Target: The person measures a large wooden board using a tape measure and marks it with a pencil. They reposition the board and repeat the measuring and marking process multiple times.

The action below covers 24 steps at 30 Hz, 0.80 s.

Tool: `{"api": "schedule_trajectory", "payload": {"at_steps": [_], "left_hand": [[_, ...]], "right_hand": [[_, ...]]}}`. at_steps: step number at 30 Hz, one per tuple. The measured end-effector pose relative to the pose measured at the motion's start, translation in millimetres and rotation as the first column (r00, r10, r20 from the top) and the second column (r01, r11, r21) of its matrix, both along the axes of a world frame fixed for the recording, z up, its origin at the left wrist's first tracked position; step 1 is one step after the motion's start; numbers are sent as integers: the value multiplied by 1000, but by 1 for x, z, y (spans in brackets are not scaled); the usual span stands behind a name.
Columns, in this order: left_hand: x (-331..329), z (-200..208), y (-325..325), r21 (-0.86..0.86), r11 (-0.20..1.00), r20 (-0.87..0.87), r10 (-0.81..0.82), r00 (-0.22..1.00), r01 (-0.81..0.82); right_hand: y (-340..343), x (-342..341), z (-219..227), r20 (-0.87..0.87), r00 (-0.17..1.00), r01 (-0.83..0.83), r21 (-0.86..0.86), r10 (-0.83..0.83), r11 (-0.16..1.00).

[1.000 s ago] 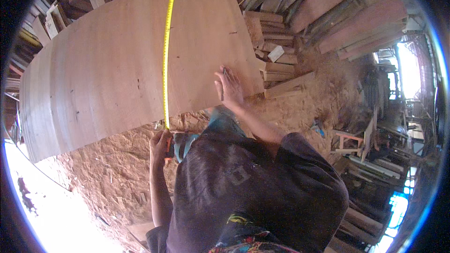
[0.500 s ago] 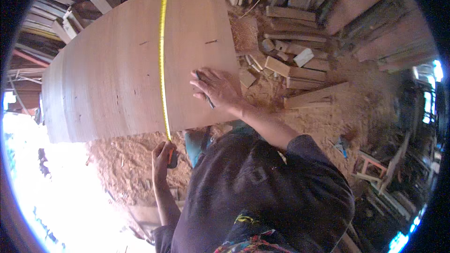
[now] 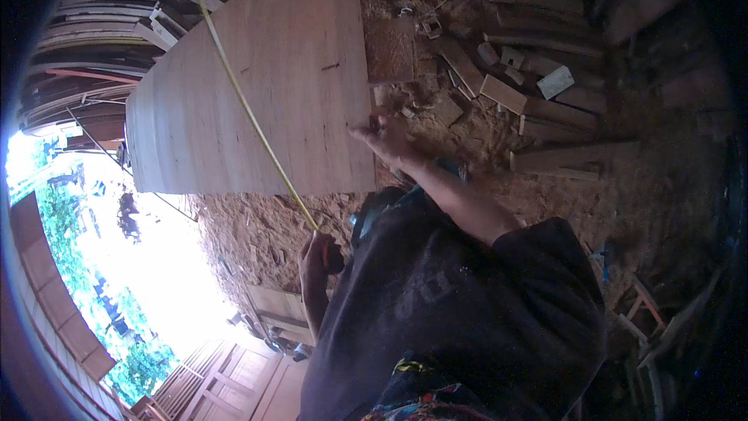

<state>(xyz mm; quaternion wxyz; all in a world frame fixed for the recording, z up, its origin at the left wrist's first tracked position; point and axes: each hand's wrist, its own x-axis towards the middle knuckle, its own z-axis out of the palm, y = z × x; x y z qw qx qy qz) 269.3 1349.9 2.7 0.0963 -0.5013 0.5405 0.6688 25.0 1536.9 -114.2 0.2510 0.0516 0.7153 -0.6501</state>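
Note:
My left hand (image 3: 315, 254) is closed around a tape measure (image 3: 333, 259) with a dark case and some orange on it. From it a yellow blade (image 3: 249, 117) runs slantwise across a wide wooden panel (image 3: 312, 31) and past its far edge. Short dark marks show on the panel's face. My right hand (image 3: 387, 143) is at the panel's right edge, somewhat blurred, its fingers pointing left. A dark pencil lies between its fingers, clear in the earlier picture and barely visible now.
Wood shavings (image 3: 261, 226) cover the ground around the panel. Wood offcuts (image 3: 502, 93) and short boards lie to the right. Long planks (image 3: 109, 12) are stacked at the far left. Bright daylight comes in at the left, near a panelled wooden door (image 3: 241, 378).
The tape blade has swung from nearly upright to a slant, its far end further left. My left hand has shifted right in the picture; my right hand has moved to the panel's edge. The view has turned.

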Motion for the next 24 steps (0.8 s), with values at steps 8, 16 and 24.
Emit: {"api": "schedule_trajectory", "payload": {"at_steps": [8, 16, 24], "left_hand": [[-13, -4, -26, 12, 974, 10, -228, 974, 228], [-26, -34, -53, -170, 811, 37, -563, 826, 560], [-36, -58, -34, -326, 661, 162, -665, 729, 676]], "right_hand": [[11, 13, 36, -56, 996, -54, 228, 68, 972], [9, 23, -6, -311, 931, -21, 473, 189, 881], [32, -3, 13, -606, 791, 340, 551, 85, 762]]}}
